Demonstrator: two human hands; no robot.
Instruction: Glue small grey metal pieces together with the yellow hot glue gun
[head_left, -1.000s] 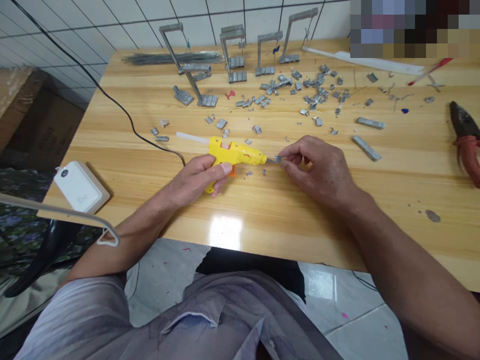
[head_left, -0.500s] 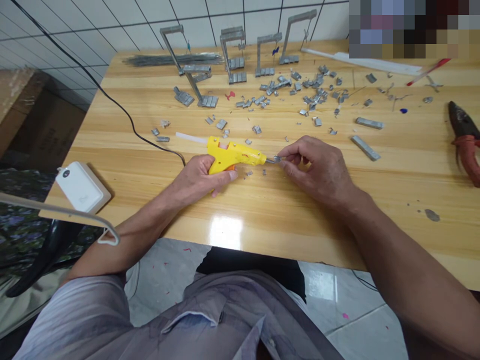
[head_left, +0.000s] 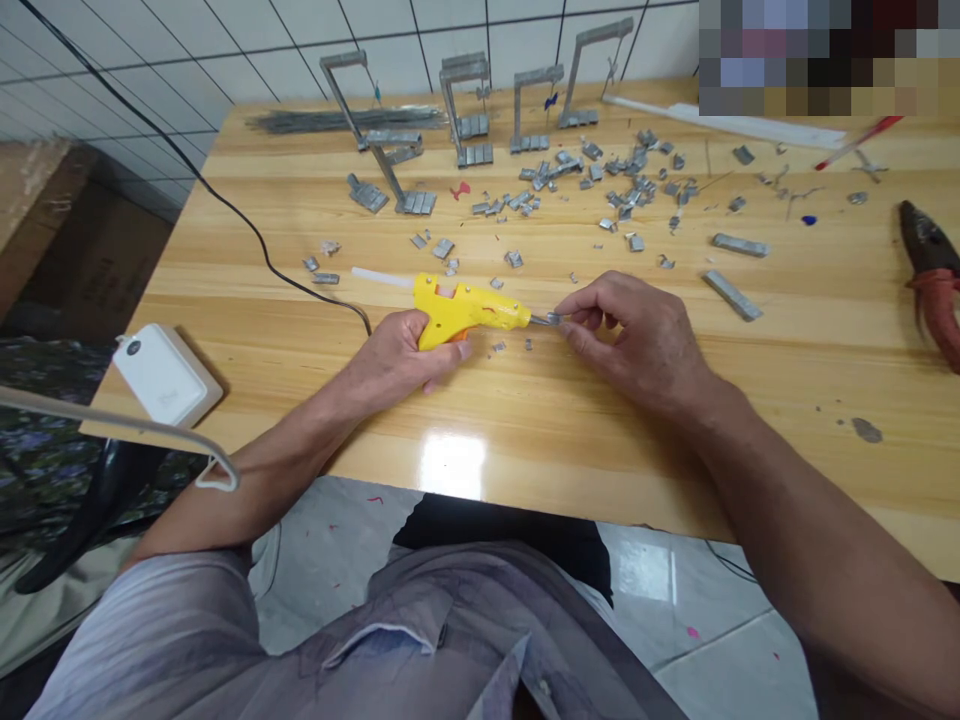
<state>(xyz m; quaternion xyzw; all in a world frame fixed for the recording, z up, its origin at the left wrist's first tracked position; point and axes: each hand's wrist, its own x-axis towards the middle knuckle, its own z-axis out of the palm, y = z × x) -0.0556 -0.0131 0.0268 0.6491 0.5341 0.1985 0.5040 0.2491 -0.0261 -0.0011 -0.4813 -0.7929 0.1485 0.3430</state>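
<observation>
My left hand (head_left: pixel 420 350) is wrapped round the handle of a yellow glue gun (head_left: pixel 472 305), whose nozzle points right. A whitish glue stick (head_left: pixel 381 276) sticks out of its back end. At the nozzle tip, my right hand (head_left: pixel 637 335) pinches a small grey metal piece (head_left: pixel 553 318) between thumb and forefinger. The nozzle and the piece appear to touch. Beyond the gun, small grey staple-like pieces (head_left: pixel 514 259) are scattered on the wooden table (head_left: pixel 525 430). Two longer grey strips (head_left: pixel 731 295) lie to the right of my right hand.
Several grey metal frames (head_left: pixel 534 110) stand along the tiled wall. Red-handled pliers (head_left: pixel 934 290) are at the far right. A white power bank (head_left: pixel 166 375) sits at the left edge, and a black cable (head_left: pixel 255 235) runs towards the gun. Thin wires (head_left: pixel 345 120) lie at the back.
</observation>
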